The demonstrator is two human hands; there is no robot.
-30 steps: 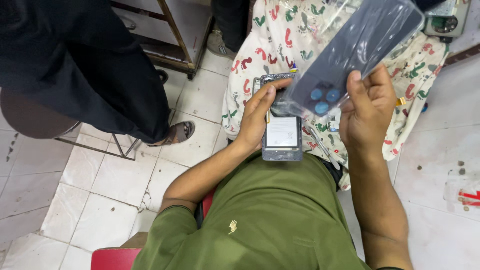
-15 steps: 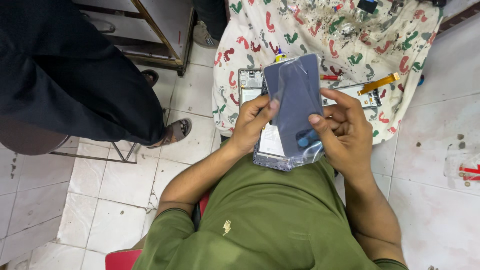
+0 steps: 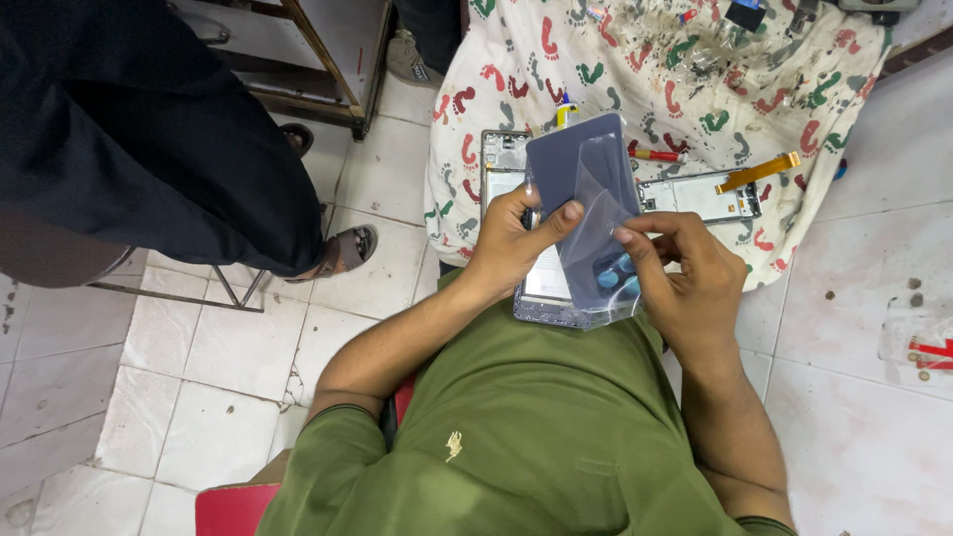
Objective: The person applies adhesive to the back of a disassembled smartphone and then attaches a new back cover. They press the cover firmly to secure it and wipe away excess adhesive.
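My left hand (image 3: 511,243) and my right hand (image 3: 685,278) both hold a dark blue phone back cover (image 3: 576,169) that sits in a clear plastic sleeve (image 3: 601,248). The left thumb presses on the cover's front face. My right fingers pinch the sleeve's edge near the round camera holes at the lower end. Behind the cover I also grip an opened phone body (image 3: 546,288) with a pale inner face. Both are held above my lap, over my green shirt.
A cloth with coloured footprints (image 3: 645,60) covers the work surface ahead, holding a phone frame with an orange flex cable (image 3: 710,194), a screwdriver (image 3: 655,155) and small parts. A person in dark clothes and a sandal (image 3: 342,248) stands at left by a metal-framed stand.
The sleeved back cover came down from high at the right onto the phone body in front of me. My left thumb has moved onto the cover, and my right fingers now pinch the sleeve.
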